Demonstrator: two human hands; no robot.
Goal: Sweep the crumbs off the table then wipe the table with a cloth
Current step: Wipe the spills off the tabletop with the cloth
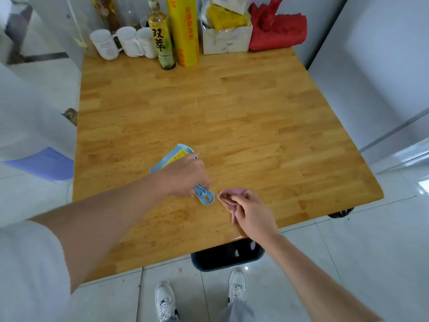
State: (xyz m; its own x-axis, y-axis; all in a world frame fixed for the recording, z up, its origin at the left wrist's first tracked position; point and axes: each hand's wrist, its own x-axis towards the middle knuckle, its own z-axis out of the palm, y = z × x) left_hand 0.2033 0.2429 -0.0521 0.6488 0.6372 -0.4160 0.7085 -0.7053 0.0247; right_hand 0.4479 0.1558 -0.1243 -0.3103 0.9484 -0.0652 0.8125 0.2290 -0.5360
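A blue dustpan (162, 160) with a yellow-bristled brush (178, 155) in it lies on the wooden table (232, 117), near the front. My left hand (185, 176) grips the pair by their blue handles (205, 196). Just to the right, my right hand (251, 211) pinches a crumpled mauve cloth (228, 196) that rests on the table near its front edge. No crumbs are visible on the wood.
Along the far edge stand three white mugs (126, 43), an oil bottle (162, 36), a yellow wrap roll (183, 31), a white box (226, 39) and a red bag (277, 29). A dark bin (226, 255) sits on the floor under the front edge.
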